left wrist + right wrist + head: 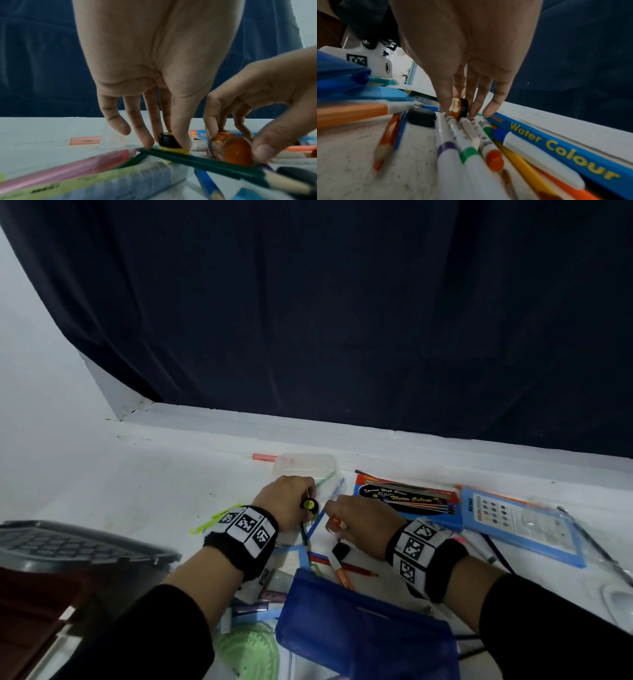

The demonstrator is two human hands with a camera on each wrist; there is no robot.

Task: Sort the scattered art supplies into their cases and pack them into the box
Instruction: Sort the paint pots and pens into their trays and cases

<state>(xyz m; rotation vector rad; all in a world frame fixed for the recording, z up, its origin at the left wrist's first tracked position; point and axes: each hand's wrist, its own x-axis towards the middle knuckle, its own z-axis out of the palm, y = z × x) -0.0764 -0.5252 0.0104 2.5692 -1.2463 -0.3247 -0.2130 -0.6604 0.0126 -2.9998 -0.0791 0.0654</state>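
My left hand point(306, 498) pinches a small yellow paint pot point(169, 142) with a black cap between thumb and fingers, low over a green pencil point(205, 162). Right beside it my right hand point(331, 518) pinches a small orange paint pot point(456, 107), which lies on its side among the markers point(464, 148). Just beyond both hands stands a clear plastic case point(308, 470). The blue Water Colour box point(407, 499) and a blue palette case point(520, 525) lie to the right. A blue mesh pouch point(363, 628) sits near me.
A dark lidded basket point(68, 546) stands at the left. Pencils, a black eraser point(421, 118), a pink highlighter point(68, 170), a pink eraser point(85, 140) and a green protractor point(246, 648) litter the white table. A dark curtain hangs behind the table's raised back edge.
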